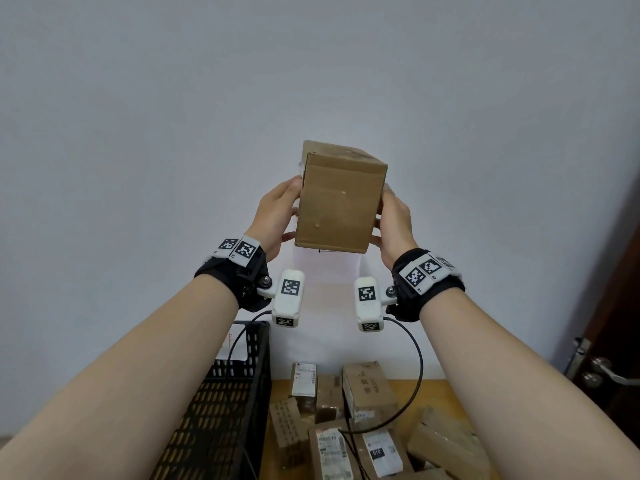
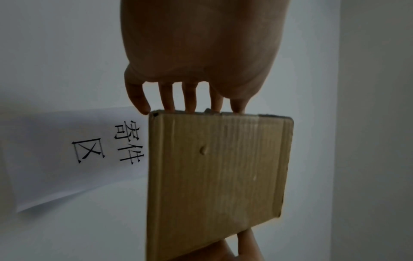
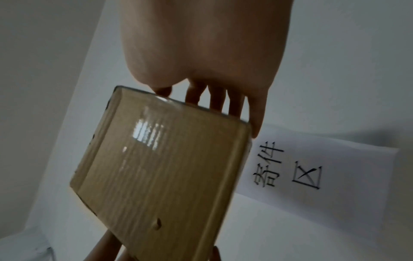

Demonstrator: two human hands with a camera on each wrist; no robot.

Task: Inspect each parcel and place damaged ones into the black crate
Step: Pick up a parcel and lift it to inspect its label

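A plain brown cardboard parcel [image 1: 339, 206] is raised in front of the white wall, above the table. My left hand [image 1: 277, 216] grips its left side and my right hand [image 1: 393, 220] grips its right side, fingers and thumbs curled onto the edges. The face turned to me carries a small dent [image 1: 317, 225]. In the left wrist view my fingertips [image 2: 190, 106] press on the parcel's [image 2: 214, 167] edge. The right wrist view shows glossy tape on the parcel [image 3: 161, 167]. The black crate [image 1: 225, 403] stands low at the left, under my left forearm.
Several taped and labelled parcels [image 1: 367, 393] lie piled on the wooden table [image 1: 433, 386] right of the crate. A white paper sign [image 2: 78, 150] with black characters hangs on the wall behind the parcel. A dark door with a metal handle [image 1: 602, 368] is at the right.
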